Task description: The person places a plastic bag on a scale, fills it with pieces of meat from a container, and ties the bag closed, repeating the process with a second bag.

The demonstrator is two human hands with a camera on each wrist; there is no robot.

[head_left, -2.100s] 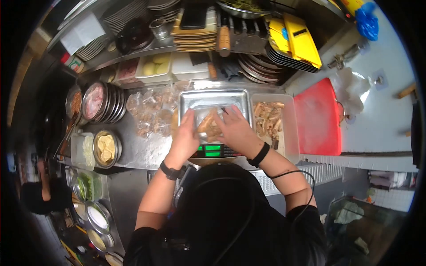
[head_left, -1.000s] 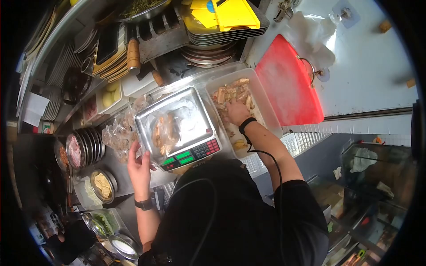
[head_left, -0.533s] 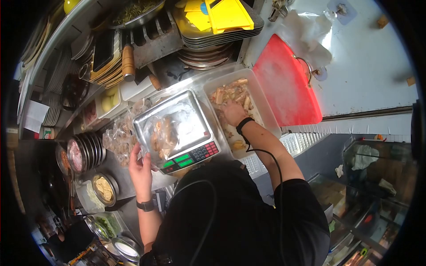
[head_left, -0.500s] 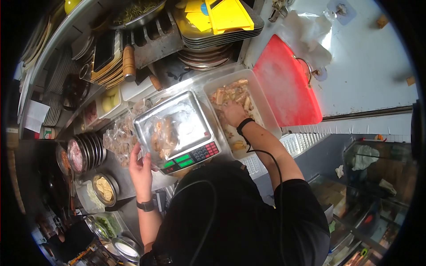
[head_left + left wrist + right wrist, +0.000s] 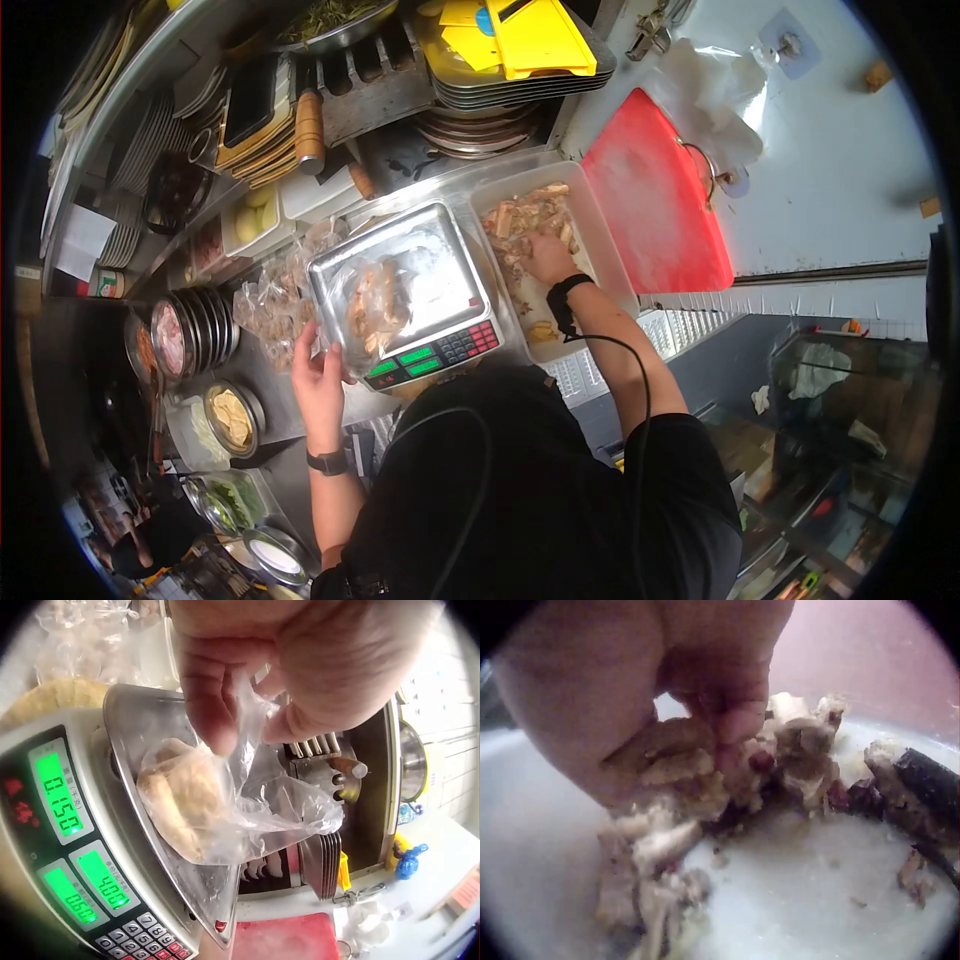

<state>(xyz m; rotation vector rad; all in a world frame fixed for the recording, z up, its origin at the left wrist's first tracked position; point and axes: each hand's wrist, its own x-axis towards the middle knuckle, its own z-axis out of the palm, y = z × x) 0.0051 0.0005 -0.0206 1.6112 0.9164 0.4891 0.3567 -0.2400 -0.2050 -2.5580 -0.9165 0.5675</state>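
A clear plastic bag (image 5: 187,799) with light brown meat pieces in it lies on the steel tray of a digital scale (image 5: 440,262). My left hand (image 5: 318,392) is at the scale's left front corner. Its thumb and fingers pinch the bag's loose mouth, as the left wrist view shows. My right hand (image 5: 548,260) reaches down into a white plastic bin (image 5: 604,250) to the right of the scale. In the right wrist view its thumb and fingers curl round meat chunks (image 5: 676,761); the fingertips are partly hidden among them.
Several filled bags (image 5: 270,310) lie left of the scale. A red cutting board (image 5: 655,200) leans beyond the bin. Stacked metal bowls (image 5: 195,330) stand at far left. Behind is a shelf with a wooden-handled knife (image 5: 309,130) and trays (image 5: 520,92). A cable runs along my right arm.
Both hands were at the bag over the scale. The right hand has gone across into the bin, and the left has shifted to the scale's left corner. The head view has turned.
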